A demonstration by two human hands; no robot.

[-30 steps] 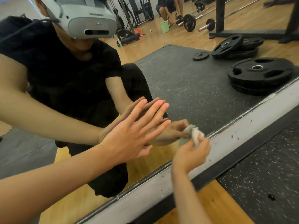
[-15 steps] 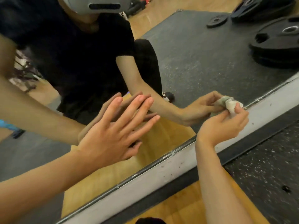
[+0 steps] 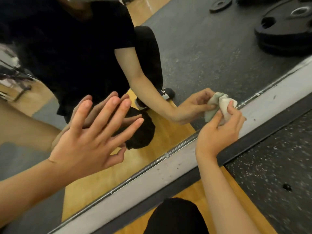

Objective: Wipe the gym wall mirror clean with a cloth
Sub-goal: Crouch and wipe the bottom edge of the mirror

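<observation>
My left hand (image 3: 87, 142) is open, its fingers straight and spread, held flat against the mirror (image 3: 194, 56) at the left of the view. The fingertips meet their own reflection. Whether the whole palm lies on the glass I cannot tell.

My right hand (image 3: 217, 130) is closed round the cloth (image 3: 222, 103), a small crumpled wad of pale fabric. Thumb and curled fingers pinch it from below and from the sides. The cloth sits at the very bottom edge of the mirror, right of the left hand and well apart from it. It is pressed where the glass meets the pale ledge (image 3: 168, 169), and it touches its own reflection.

The ledge runs slantwise from near left to far right and is dotted with dark specks. A black strip (image 3: 261, 133) runs along its near side. Nearer than that lies the wooden floor (image 3: 190, 191), and to the right of it a dark speckled rubber mat (image 3: 278, 166). My knee (image 3: 175, 217), in black, shows at the near edge between my two forearms.

In the glass I see my crouched figure in black clothes and both arms mirrored. At the far right of the reflection, black weight plates (image 3: 285, 31) are stacked on a grey mat.
</observation>
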